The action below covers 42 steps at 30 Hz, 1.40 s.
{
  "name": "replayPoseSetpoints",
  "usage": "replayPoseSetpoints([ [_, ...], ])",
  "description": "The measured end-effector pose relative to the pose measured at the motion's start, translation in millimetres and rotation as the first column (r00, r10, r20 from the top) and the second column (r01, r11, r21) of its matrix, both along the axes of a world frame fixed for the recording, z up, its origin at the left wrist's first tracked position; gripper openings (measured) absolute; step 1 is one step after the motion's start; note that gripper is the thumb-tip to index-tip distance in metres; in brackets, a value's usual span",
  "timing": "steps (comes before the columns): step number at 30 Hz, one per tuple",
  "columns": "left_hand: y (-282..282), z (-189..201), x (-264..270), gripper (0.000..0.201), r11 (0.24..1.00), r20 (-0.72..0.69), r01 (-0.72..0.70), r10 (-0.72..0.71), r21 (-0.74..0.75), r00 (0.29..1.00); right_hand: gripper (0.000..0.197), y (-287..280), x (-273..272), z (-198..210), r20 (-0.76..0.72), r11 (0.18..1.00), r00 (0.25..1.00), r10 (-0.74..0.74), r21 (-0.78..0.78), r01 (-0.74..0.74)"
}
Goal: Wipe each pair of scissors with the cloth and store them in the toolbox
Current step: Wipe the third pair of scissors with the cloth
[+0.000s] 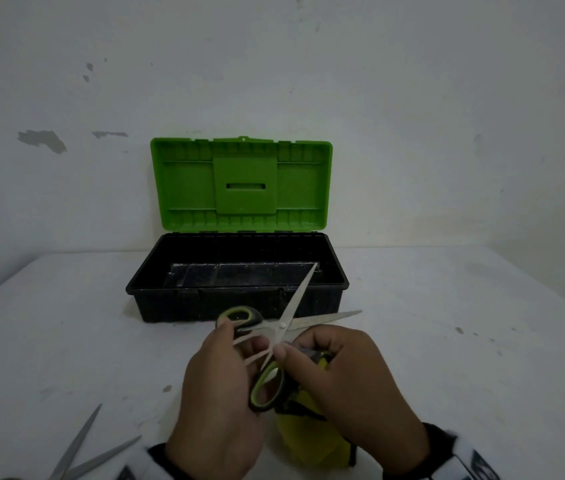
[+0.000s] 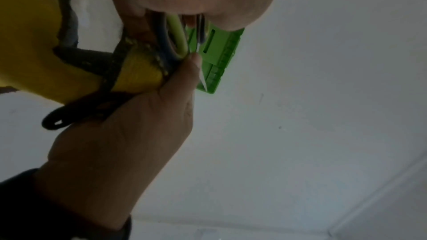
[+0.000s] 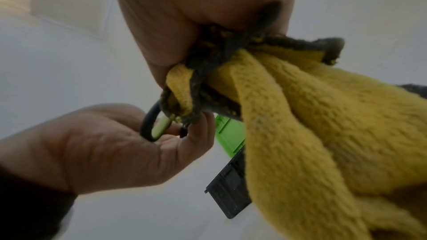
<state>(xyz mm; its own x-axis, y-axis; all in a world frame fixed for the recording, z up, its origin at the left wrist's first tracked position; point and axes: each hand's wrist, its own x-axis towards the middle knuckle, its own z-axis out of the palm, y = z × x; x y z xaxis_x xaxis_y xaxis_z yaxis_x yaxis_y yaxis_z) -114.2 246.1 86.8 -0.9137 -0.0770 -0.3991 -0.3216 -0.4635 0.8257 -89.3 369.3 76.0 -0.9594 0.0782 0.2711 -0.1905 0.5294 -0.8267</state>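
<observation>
The left hand [image 1: 218, 393] curls its fingers round the handles of the scissors [image 1: 284, 329], one green-and-black loop by the palm and the other poking out at about 12 o'clock from the knuckles. The right hand [image 1: 350, 382] pinches the yellow cloth [image 1: 312, 441] bunched in its fist (dark trim along the edge, seen best from the right wrist) and presses its thumb near the scissors' pivot. The blades are spread wide, pale steel, one pointing to 1 o'clock over the toolbox [image 1: 236, 296], the other to 3 o'clock. The toolbox sits at 12 o'clock from the hands, black tub open, green lid [image 1: 241, 183] upright against the wall. Another pair of scissors [image 1: 84, 455] lies at 8 o'clock, blades apart, at the near edge of the white table [image 1: 464, 341], which shows bare surface at 3 o'clock.
</observation>
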Motion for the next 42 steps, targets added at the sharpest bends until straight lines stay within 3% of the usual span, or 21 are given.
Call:
replayPoseSetpoints([
  [3, 11.4, 1.7, 0.9, 0.041, 0.977, -0.107, -0.145, 0.129, -0.156, 0.986, 0.024, -5.8, 1.5, 0.3, -0.005, 1.000, 1.000, -0.010, 0.007, 0.010],
  [6, 14.0, 2.5, -1.8, 0.039, 0.943, -0.223, -0.278, 0.235, -0.185, 0.946, 0.023, -5.7, 2.1, 1.0, -0.023, 0.997, 0.999, -0.037, -0.064, 0.036],
  [10, 5.9, -1.3, -6.2, 0.033, 0.898, -0.390, -0.381, 0.277, -0.221, 0.878, 0.031, 4.8, 9.1, 2.5, 0.073, 0.985, 0.989, -0.131, -0.099, 0.138],
  [15, 1.3, -5.6, -6.6, 0.034, 0.852, -0.537, -0.451, 0.258, -0.265, 0.803, 0.043, 16.9, 24.4, 14.7, 0.150, 0.942, 0.974, -0.168, -0.266, 0.203],
  [20, 5.8, -7.5, -4.1, 0.028, 0.878, -0.525, -0.428, 0.265, -0.214, 0.808, 0.023, 17.4, 32.1, 22.6, 0.158, 0.884, 0.985, -0.076, -0.447, 0.140],
  [24, 8.6, -5.7, 1.9, 0.028, 0.907, -0.528, -0.400, 0.278, -0.131, 0.802, 0.011, 13.1, 27.6, 19.6, -0.032, 0.982, 0.992, -0.125, -0.144, 0.119],
  [28, 11.4, -6.0, 6.4, 0.026, 0.918, -0.547, -0.385, 0.276, -0.093, 0.791, 0.008, -2.9, 18.3, 14.2, -0.204, 0.983, 0.965, -0.167, 0.044, 0.179],
  [35, 12.2, -6.0, 10.8, 0.028, 0.911, -0.636, -0.406, 0.270, -0.075, 0.723, 0.021, -20.3, 4.3, 5.8, -0.414, 0.911, 0.874, -0.254, 0.201, 0.361],
  [38, 9.9, -8.9, 9.9, 0.028, 0.887, -0.672, -0.455, 0.288, -0.082, 0.682, 0.021, -12.4, 3.3, 6.1, -0.407, 0.886, 0.858, -0.312, 0.201, 0.417],
  [42, 10.5, -10.7, 10.1, 0.029, 0.875, -0.711, -0.476, 0.283, -0.083, 0.644, 0.022, -13.9, 4.8, 6.9, -0.365, 0.916, 0.878, -0.310, 0.134, 0.379],
])
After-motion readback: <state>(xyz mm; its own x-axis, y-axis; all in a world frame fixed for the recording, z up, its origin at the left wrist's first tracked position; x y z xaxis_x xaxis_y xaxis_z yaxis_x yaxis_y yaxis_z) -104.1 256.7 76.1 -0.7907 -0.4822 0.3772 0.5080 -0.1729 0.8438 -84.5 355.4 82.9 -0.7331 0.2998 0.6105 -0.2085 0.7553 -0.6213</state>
